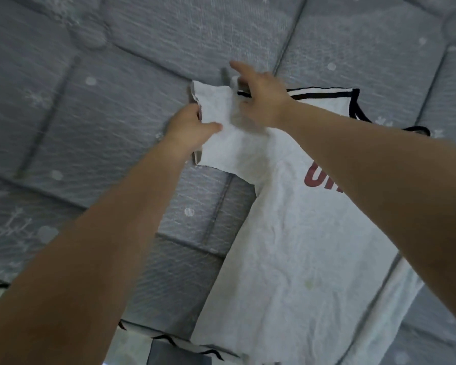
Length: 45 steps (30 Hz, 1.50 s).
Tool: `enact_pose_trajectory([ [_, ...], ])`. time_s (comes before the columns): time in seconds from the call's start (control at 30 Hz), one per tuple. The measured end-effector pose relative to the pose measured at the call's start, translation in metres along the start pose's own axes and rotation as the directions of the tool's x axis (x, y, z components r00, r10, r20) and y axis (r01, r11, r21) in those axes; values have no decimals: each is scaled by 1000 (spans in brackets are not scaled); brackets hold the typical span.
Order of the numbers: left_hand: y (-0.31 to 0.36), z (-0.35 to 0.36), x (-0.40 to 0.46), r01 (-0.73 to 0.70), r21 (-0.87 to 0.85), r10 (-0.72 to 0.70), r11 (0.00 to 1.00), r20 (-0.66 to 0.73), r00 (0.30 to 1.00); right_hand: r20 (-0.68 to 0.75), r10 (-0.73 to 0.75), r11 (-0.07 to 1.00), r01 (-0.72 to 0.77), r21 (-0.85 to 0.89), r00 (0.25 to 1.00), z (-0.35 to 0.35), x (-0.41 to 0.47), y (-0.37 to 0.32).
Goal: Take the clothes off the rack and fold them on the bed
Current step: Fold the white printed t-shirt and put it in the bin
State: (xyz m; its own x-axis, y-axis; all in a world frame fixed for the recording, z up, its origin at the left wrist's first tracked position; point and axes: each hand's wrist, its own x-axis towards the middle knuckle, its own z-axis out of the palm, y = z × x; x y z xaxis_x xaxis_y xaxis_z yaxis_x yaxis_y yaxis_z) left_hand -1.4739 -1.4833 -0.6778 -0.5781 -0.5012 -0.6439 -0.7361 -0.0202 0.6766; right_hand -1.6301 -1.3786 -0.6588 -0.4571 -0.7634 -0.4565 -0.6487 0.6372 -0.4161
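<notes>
Forearms, bare, two, reaching from the lower edge of the view across the bed. Left hand (190,127): fingers and thumb pinching the edge of the sleeve (216,127), lifted slightly. Right hand (261,98): blurred; index finger extended, other fingers loosely curled at the shoulder seam, so whether it grips cloth cannot be told. White T-shirt (300,246): flat on grey quilted bed cover (90,127), black-trimmed collar (353,101) far side, red lettering (319,177) partly hidden by the right forearm.
</notes>
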Motion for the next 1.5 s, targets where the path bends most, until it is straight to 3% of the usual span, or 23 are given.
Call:
enact_pose_trajectory([
  [0.07,1,0,-7,-137,183,163,974,-134,978,-4,-32,991,31,-128,999,-4,4,-6],
  [0.17,6,-1,-19,-347,331,431,877,-226,874,10,-36,963,38,-268,999,-11,8,-21],
  [0.23,11,1,-24,-299,210,340,931,-199,919,-31,-20,969,12,-247,999,-19,11,-27],
  [0.3,11,-2,-22,-58,92,60,994,-18,998,-45,44,986,-50,-159,998,-30,13,-31],
  [0.33,8,-4,-21,23,102,-31,994,73,997,-44,64,988,-70,-140,997,-35,14,-32],
  [0.37,3,-6,-19,48,106,-57,993,83,995,-39,82,987,-87,-138,996,-40,15,-34],
  [0.43,-2,-8,-17,20,73,-15,997,-67,998,-59,146,982,-152,-112,987,-48,13,-36],
  [0.53,-1,-6,-21,-89,30,93,996,-221,971,-34,262,948,-251,195,964,-51,10,-34],
  [0.63,-1,1,-28,-234,179,277,956,-278,920,56,316,765,-289,576,947,-51,-2,-35],
  [0.73,6,7,-45,-382,265,454,885,-311,835,55,425,647,-346,679,904,-58,-15,-34],
  [0.8,12,12,-60,-466,283,534,838,-256,805,107,473,607,-411,681,875,-65,-23,-25],
  [0.93,31,38,-95,-609,361,652,706,4,758,186,435,715,-463,524,881,-78,-45,2],
  [1.03,37,73,-116,-680,333,677,654,144,722,249,366,764,-443,469,897,-76,-64,36],
  [1.1,39,101,-126,-690,337,656,640,228,720,304,314,732,-433,526,900,-69,-80,64],
  [1.2,39,142,-135,-701,439,625,562,330,707,245,365,666,-436,605,898,-54,-103,95],
  [1.33,34,177,-141,-708,538,600,458,400,693,183,456,703,-479,526,871,-39,-124,119],
  [1.4,31,187,-142,-718,527,563,455,454,691,146,515,714,-517,472,845,-31,-130,127],
  [1.5,30,191,-143,-700,412,504,583,493,709,64,580,729,-553,404,812,-14,-138,137],
])
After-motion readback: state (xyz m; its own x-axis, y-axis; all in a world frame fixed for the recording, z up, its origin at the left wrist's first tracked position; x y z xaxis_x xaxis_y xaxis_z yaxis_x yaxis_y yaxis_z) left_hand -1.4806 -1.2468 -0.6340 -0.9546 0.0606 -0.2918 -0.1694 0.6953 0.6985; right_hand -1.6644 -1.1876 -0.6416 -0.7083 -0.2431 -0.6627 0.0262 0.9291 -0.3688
